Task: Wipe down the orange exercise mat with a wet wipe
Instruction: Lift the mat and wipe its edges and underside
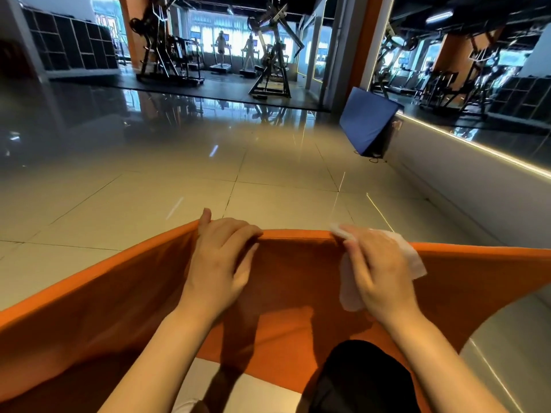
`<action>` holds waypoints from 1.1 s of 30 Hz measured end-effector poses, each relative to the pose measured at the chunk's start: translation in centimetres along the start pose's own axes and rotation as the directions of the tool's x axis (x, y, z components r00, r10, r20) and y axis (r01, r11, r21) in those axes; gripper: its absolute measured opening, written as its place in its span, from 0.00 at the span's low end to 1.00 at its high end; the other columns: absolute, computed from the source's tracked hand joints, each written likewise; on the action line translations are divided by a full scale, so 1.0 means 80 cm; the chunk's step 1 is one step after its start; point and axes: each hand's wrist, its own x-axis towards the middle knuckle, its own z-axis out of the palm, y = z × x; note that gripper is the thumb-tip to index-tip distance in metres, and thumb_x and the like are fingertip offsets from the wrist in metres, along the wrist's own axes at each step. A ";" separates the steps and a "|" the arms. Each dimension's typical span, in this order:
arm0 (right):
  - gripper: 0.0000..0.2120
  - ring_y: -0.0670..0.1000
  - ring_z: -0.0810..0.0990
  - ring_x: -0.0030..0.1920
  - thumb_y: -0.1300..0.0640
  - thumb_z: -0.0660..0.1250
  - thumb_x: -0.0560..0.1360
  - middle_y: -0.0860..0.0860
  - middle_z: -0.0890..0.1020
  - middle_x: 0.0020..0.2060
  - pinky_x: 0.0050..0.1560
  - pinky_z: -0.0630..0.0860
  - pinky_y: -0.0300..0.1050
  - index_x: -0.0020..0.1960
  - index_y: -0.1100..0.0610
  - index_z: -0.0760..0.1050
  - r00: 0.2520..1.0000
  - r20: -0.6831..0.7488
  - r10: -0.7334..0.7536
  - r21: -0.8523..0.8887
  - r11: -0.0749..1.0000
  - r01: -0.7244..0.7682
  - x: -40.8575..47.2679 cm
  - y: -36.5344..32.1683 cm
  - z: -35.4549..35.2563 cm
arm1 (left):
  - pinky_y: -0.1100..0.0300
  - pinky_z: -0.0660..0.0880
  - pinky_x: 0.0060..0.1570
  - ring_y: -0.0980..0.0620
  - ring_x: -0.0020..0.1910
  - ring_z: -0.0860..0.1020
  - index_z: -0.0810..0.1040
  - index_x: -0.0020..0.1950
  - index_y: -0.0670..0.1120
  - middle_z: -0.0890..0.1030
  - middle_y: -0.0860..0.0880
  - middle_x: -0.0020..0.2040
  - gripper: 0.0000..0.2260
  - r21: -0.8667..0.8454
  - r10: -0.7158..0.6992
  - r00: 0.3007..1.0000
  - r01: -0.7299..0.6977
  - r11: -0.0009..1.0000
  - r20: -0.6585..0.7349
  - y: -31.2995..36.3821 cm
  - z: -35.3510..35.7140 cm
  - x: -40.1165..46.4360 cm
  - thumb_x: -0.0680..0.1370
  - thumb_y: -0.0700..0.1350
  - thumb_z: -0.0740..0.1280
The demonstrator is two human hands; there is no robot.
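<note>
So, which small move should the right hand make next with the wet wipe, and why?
Probably slide the right hand with the white wet wipe rightwards along the far edge of the orange exercise mat; the left hand grips that edge, and orange surface lies beyond the wipe.

Dim room, backlit by bright windows [208, 37] far beyond the hands. Glossy floor [179, 150] glares; edges bend fisheye-style.
</note>
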 end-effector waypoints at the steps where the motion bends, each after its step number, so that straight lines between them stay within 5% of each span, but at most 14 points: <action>1: 0.17 0.48 0.76 0.59 0.54 0.55 0.81 0.47 0.81 0.56 0.63 0.63 0.36 0.62 0.53 0.79 1.000 0.020 -0.012 0.007 1.000 0.011 0.006 -0.023 0.020 | 0.49 0.50 0.77 0.51 0.51 0.75 0.80 0.53 0.44 0.80 0.47 0.48 0.09 -0.002 -0.003 1.000 0.003 1.000 0.027 -0.002 -0.002 0.001 0.77 0.43 0.63; 5: 0.19 0.51 0.74 0.61 0.48 0.55 0.79 0.50 0.80 0.58 0.68 0.58 0.46 0.64 0.55 0.76 0.993 0.115 0.009 -0.089 0.996 0.001 0.022 -0.078 0.079 | 0.52 0.46 0.78 0.48 0.64 0.72 0.77 0.65 0.42 0.78 0.44 0.61 0.21 0.041 0.062 0.973 -0.073 0.997 0.223 -0.007 -0.028 -0.008 0.71 0.35 0.67; 8: 0.18 0.53 0.76 0.57 0.49 0.59 0.78 0.50 0.81 0.56 0.64 0.63 0.48 0.62 0.54 0.77 0.986 0.136 -0.092 -0.075 0.992 0.103 0.026 -0.064 0.079 | 0.51 0.52 0.76 0.43 0.73 0.65 0.70 0.72 0.44 0.69 0.42 0.71 0.35 0.128 0.060 0.961 -0.097 0.987 0.268 0.002 -0.054 -0.041 0.66 0.32 0.76; 12: 0.14 0.55 0.78 0.52 0.50 0.62 0.77 0.51 0.82 0.50 0.54 0.65 0.47 0.59 0.54 0.79 0.991 0.102 -0.085 -0.072 0.993 0.093 0.029 -0.053 0.080 | 0.44 0.42 0.78 0.41 0.73 0.64 0.68 0.72 0.48 0.68 0.43 0.72 0.40 0.334 -0.173 0.979 0.128 0.934 0.107 0.023 -0.087 -0.109 0.63 0.32 0.78; 16: 0.13 0.58 0.78 0.50 0.51 0.62 0.77 0.53 0.82 0.48 0.51 0.64 0.49 0.57 0.55 0.79 0.992 0.108 -0.059 -0.079 0.995 0.068 0.030 -0.056 0.083 | 0.37 0.39 0.72 0.39 0.70 0.66 0.69 0.72 0.47 0.73 0.40 0.67 0.37 0.532 -0.467 0.872 0.469 0.705 -0.150 0.006 -0.141 -0.151 0.65 0.34 0.77; 20: 0.18 0.60 0.77 0.53 0.49 0.59 0.78 0.55 0.81 0.53 0.55 0.64 0.52 0.62 0.56 0.76 0.977 0.153 -0.147 -0.051 0.986 0.156 0.027 -0.053 0.069 | 0.42 0.56 0.67 0.47 0.55 0.72 0.78 0.61 0.43 0.80 0.43 0.51 0.29 0.530 -0.408 0.898 0.430 0.731 -0.165 -0.016 -0.159 -0.155 0.62 0.29 0.76; 25: 0.23 0.57 0.75 0.57 0.47 0.67 0.73 0.54 0.80 0.56 0.59 0.61 0.49 0.64 0.56 0.75 0.966 0.165 -0.201 -0.027 0.978 0.209 0.022 -0.082 0.062 | 0.44 0.58 0.63 0.49 0.53 0.71 0.74 0.60 0.47 0.80 0.44 0.49 0.27 0.507 -0.263 0.955 0.294 0.810 -0.134 -0.028 -0.174 -0.127 0.62 0.31 0.70; 33: 0.12 0.59 0.77 0.53 0.60 0.74 0.71 0.54 0.81 0.49 0.50 0.55 0.48 0.54 0.56 0.79 0.997 0.048 -0.052 -0.080 0.995 0.056 0.125 -0.055 0.050 | 0.49 0.57 0.63 0.48 0.53 0.72 0.78 0.55 0.45 0.81 0.45 0.47 0.14 0.439 0.000 0.995 0.043 0.897 -0.096 -0.064 -0.138 0.020 0.70 0.43 0.65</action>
